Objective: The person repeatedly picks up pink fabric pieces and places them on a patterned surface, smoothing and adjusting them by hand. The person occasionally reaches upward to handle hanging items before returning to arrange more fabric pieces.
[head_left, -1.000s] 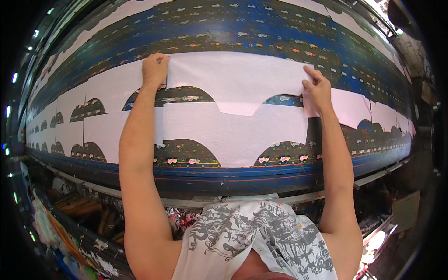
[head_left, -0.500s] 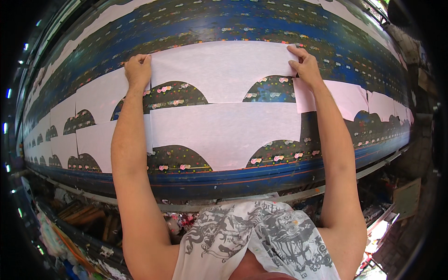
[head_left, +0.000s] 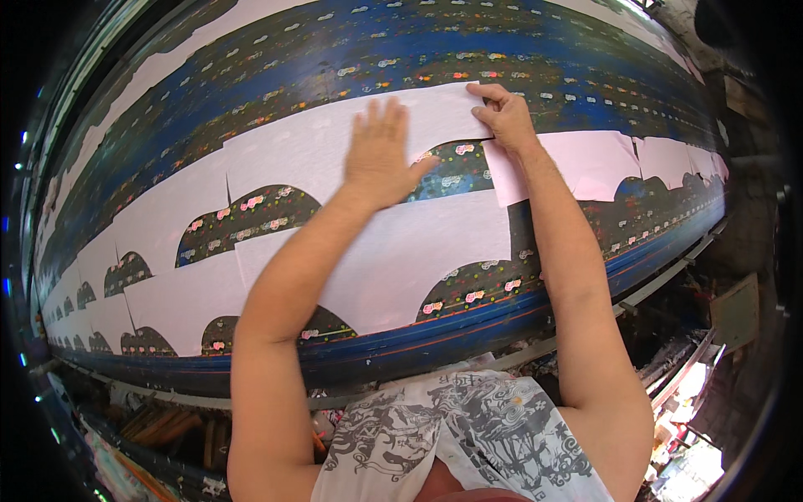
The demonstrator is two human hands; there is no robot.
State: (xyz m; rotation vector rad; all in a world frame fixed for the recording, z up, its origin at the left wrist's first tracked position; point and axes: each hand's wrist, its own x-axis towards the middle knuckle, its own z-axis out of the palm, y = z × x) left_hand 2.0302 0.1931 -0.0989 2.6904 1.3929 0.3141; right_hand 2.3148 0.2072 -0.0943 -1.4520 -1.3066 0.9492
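A pale, cut fabric panel with curved cut-outs along its near edge lies on the long printing table. My left hand is spread flat on this panel, its fingers slightly blurred. At the panel's far right corner, my right hand pinches the edge between thumb and fingers, and the corner looks slightly raised. Nearer to me lies a second pale panel of similar shape. A pinker stack of panels lies beside my right forearm.
More pale panels continue in two rows toward the left. The dark blue table surface bears rows of small coloured printed marks. A rail runs along the near edge. Beneath it, clutter and a board stand at the lower right.
My left hand has left the panel's far left corner, moved right and opened flat on its middle. My right hand keeps its pinch on the right corner. The view has shifted slightly.
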